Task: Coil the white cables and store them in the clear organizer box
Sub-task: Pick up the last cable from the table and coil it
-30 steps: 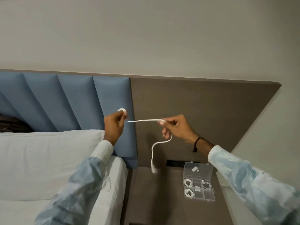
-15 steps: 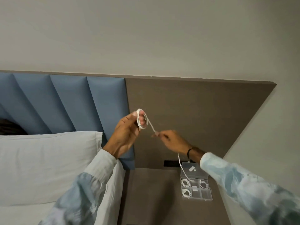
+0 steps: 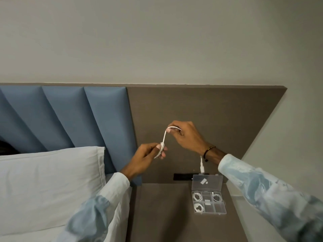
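Observation:
A white cable (image 3: 164, 137) runs between both hands in mid-air above the bedside table. My left hand (image 3: 148, 157) pinches a small coil of it between thumb and fingers. My right hand (image 3: 186, 135), higher and to the right, holds the free strand looped over its fingers. The cable's plug end (image 3: 202, 166) hangs below my right wrist, just above the box lid. The clear organizer box (image 3: 219, 210) lies open on the table at the lower right, lid leaning back. Three coiled white cables (image 3: 198, 206) lie in separate compartments.
The brown bedside table (image 3: 162, 212) sits between the bed and the wall. A white pillow (image 3: 47, 180) and sheet fill the left. Blue padded headboard panels (image 3: 73, 119) and a brown panel (image 3: 218, 110) stand behind. A black socket strip (image 3: 182, 176) is beside the box lid.
My right hand has risen above my left, lifting the strand into an arch. My left hand dropped lower with the coil. The hanging plug end has come up closer to my right wrist.

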